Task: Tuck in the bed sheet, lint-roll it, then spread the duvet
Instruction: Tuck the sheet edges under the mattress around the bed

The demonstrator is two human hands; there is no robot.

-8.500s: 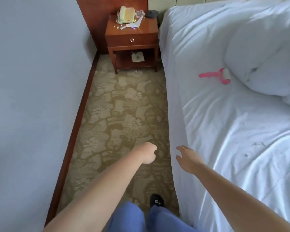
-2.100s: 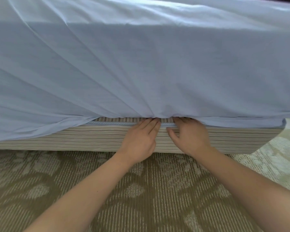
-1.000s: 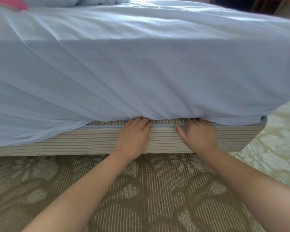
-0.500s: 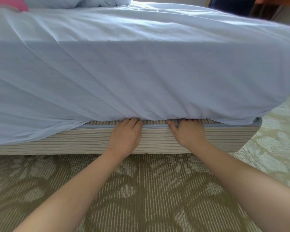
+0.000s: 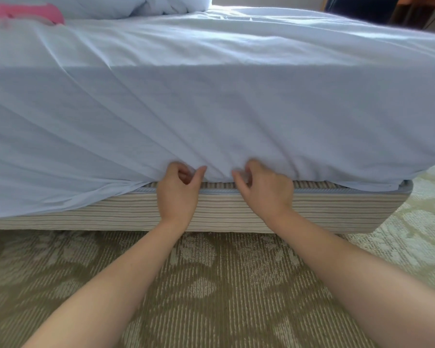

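The white bed sheet [image 5: 211, 109] covers the mattress and hangs down its side in diagonal folds. Both my hands are at the sheet's lower edge, above the striped bed base [image 5: 337, 212]. My left hand [image 5: 178, 194] has its fingers curled, the thumb tip touching the sheet, with an empty gap between thumb and fingers. My right hand [image 5: 266, 192] is curled the same way, knuckles against the sheet. Left of my hands the sheet hangs loose over the base [image 5: 48, 197]. The pink lint roller [image 5: 25, 12] lies blurred on the bed at top left, beside the bunched duvet [image 5: 136, 5].
Patterned beige carpet [image 5: 211, 285] runs in front of the bed. The bed's corner [image 5: 404, 187] is at the right, with a small flap of sheet sticking out there. Dark furniture [image 5: 362, 8] stands beyond the bed at the top right.
Both hands have drawn back out of the gap between mattress and base, and their flat fingers have curled. The view has tilted up slightly, showing more of the bed top.
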